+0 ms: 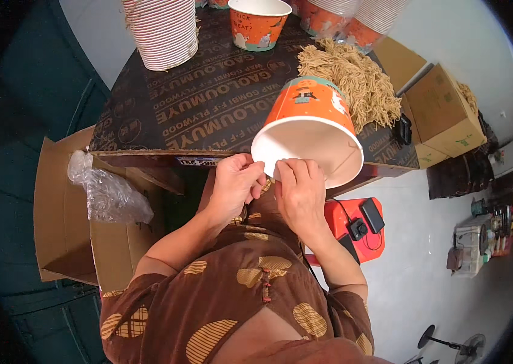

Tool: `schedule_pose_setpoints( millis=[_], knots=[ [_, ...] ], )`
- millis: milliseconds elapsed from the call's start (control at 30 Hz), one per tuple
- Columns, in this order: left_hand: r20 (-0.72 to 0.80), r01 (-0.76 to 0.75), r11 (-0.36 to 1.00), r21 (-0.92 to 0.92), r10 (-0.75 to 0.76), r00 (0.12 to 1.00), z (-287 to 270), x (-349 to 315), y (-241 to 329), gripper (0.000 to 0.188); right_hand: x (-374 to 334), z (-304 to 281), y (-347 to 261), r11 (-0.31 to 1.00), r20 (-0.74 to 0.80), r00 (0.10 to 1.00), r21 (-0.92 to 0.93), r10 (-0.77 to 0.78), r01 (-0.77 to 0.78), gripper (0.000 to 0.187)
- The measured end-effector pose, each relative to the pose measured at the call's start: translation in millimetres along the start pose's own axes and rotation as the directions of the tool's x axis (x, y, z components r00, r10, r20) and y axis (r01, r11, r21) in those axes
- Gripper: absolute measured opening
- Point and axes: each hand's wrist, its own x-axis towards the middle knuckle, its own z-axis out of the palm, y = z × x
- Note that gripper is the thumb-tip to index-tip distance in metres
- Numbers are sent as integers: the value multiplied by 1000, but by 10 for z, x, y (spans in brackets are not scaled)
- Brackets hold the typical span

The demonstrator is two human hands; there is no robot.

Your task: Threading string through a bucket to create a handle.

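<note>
An orange paper bucket (pixel 305 106) with a white inside lies tilted at the table's front edge, its mouth facing me. My right hand (pixel 301 197) is closed on the lower part of its rim, fingers over the edge. Beside it, my left hand (pixel 236 185) is pinched closed at the rim's left side; what lies between its fingertips is too small to tell. Just behind the bucket a heap of tan twine strands (pixel 356 82) spreads over the table.
The dark printed plywood table (pixel 196 115) carries a stack of nested paper buckets (pixel 162 33), an upright orange bucket (pixel 259 27) and wrapped stacks. An open carton (pixel 62 212) with clear plastic film (pixel 114 194) stands left. Right are a cardboard box (pixel 445 103) and a red stool (pixel 369 242) with black devices.
</note>
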Motion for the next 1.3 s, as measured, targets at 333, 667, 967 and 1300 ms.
schedule_pose_setpoints(
  millis=[333, 667, 967, 1300],
  knots=[
    [-13, 6, 983, -183, -8, 1000, 19, -1, -53, 13, 43, -52, 3, 989, -2, 1000, 146, 16, -16, 29],
    [15, -16, 989, -149, 18, 1000, 22, -25, -85, 7, 30, -4, 54, 881, 31, 985, 443, 168, -164, 19],
    [20, -37, 985, -171, 41, 999, 65, -81, -44, 8, 65, -15, 22, 848, -3, 983, 507, 183, -156, 18],
    [18, -51, 988, -143, 55, 998, 106, -106, -77, 9, 3, 13, 49, 692, 124, 936, 642, 330, -330, 14]
  ],
)
